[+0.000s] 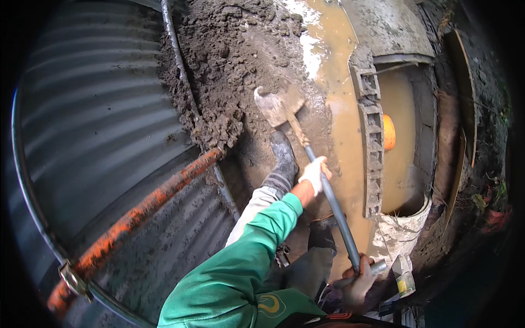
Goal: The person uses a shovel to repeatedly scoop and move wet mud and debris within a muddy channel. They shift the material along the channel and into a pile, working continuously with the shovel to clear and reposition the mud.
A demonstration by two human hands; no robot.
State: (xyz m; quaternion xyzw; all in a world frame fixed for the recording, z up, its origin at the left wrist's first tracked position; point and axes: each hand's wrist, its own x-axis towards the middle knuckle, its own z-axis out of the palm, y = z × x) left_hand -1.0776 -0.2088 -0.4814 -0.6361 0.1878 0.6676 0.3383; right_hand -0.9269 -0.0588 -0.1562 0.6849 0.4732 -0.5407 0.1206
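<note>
On the far left, ribbed grey sheeting [98,109] spreads out, with a thin metal pipe [24,169] curving along its edge and a mud-spattered orange pole [147,221] slanting across it. A metal clamp [75,280] sits where pipe and pole cross. Next comes a heap of dark, wet soil [219,60], lumpy and loose, with another pipe [176,49] running along its left side.

Then there's the person, bent over in a green sleeve [240,268], one muddy boot [283,156] planted just below the blade [279,105] of a shovel [337,210]. The blade is over the muddy ground, right of the heap; I can't tell how firmly it touches. The left hand [316,175], in white, is wrapped around the shaft partway down. Brown water [344,142] lies beside it.

Farther right, a row of hollow blocks [372,147] edges a pit of murky water [402,164], where a round orange thing [389,132] shows against the blocks. Low down, the right hand [358,281] is closed on the shovel's top end, by the crosspiece. A small pale container [404,277] is near it.
</note>
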